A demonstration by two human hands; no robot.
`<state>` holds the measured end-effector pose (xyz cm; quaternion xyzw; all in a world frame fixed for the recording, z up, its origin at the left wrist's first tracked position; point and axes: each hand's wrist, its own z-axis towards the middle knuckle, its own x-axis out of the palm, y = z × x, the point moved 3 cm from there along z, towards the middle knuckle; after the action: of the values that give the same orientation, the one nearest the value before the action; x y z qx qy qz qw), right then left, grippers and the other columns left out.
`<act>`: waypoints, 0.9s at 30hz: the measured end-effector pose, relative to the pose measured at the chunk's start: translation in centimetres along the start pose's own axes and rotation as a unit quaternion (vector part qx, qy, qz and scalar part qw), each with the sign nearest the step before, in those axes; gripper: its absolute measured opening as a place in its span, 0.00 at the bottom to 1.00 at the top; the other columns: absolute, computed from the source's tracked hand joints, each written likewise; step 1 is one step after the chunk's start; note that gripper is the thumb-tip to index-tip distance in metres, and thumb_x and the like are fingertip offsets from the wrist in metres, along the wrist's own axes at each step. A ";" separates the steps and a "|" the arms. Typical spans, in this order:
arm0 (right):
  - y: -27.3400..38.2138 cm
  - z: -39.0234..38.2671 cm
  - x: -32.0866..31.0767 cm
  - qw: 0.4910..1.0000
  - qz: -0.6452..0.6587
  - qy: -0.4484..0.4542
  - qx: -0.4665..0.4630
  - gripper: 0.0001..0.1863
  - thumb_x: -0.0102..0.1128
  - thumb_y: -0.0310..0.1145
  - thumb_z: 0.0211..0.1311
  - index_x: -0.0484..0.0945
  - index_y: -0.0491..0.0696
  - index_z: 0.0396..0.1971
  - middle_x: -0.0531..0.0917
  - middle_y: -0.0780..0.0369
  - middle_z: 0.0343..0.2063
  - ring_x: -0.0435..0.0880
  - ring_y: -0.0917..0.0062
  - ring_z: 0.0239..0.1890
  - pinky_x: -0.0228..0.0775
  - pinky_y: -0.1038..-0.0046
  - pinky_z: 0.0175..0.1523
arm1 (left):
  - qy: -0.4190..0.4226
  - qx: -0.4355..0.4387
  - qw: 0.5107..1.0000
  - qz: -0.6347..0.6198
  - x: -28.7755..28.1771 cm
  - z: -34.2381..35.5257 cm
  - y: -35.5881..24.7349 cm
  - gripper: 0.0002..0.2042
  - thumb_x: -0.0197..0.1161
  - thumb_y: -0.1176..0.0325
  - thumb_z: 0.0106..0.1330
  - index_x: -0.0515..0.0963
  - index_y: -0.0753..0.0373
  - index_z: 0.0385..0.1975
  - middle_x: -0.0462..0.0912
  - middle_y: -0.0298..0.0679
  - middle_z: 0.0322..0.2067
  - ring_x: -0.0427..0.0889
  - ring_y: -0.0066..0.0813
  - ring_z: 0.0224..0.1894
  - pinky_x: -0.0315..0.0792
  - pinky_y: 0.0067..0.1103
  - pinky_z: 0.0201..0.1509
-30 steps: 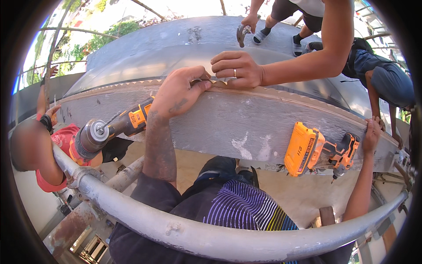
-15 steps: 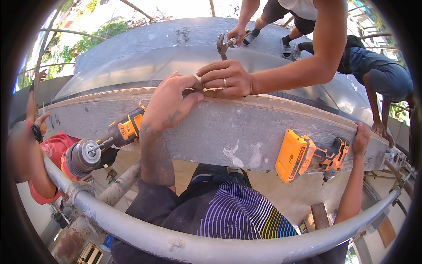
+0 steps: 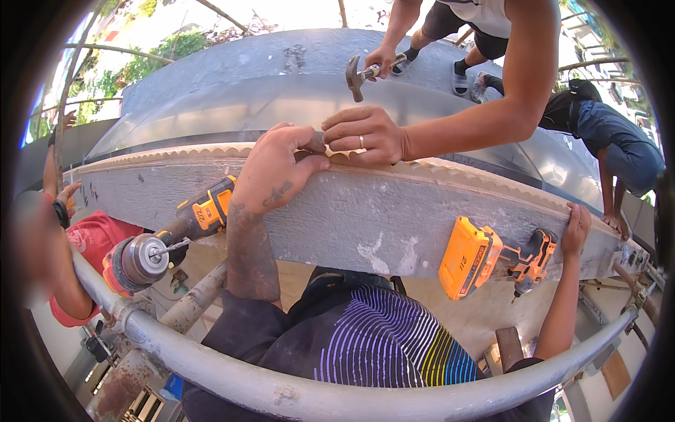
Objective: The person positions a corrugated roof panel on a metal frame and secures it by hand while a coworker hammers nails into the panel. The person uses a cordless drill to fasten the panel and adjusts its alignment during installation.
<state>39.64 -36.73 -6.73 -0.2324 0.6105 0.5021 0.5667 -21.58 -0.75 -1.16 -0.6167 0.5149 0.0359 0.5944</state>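
Observation:
A thin strip with a scalloped edge (image 3: 485, 184) runs along the top of a long grey beam (image 3: 337, 211). My left hand (image 3: 278, 165) is closed over this strip near the middle, thumb on the near side. At the strip's right end, my right hand (image 3: 576, 228) has its fingers curled over the top edge. Close beside my left hand, a co-worker's hand (image 3: 365, 137) with a ring bears on the strip; whether it pinches something small is hidden. That person's other hand holds a claw hammer (image 3: 362, 74) above the strip.
An orange-and-black cordless drill (image 3: 503, 260) is at the beam's right face. A cordless tool with a round silver head and spiral bit (image 3: 148, 257) is at the left. A grey pipe rail (image 3: 337, 394) crosses before my chest. Co-workers are at the left (image 3: 98, 239) and far right (image 3: 612, 133).
The co-worker's hammer has tilted, with more of its handle showing. The ringed hand has shifted slightly. My two hands stay on the strip.

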 end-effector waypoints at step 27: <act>-0.5 0.3 -0.1 1.000 0.009 0.003 0.006 0.21 0.49 0.35 0.91 0.87 0.37 0.42 0.86 0.53 0.38 0.84 0.58 0.45 0.72 0.60 0.57 | 0.063 0.190 0.967 0.159 15.2 3.0 -13.5 0.22 0.72 0.50 0.77 0.84 0.67 0.54 0.87 0.48 0.50 0.85 0.44 0.59 0.78 0.36 0.63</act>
<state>40.17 -36.69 -6.78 -0.2256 0.6170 0.5028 0.5618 -3.60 -10.65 -2.64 -0.4038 0.6403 -0.0076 0.6534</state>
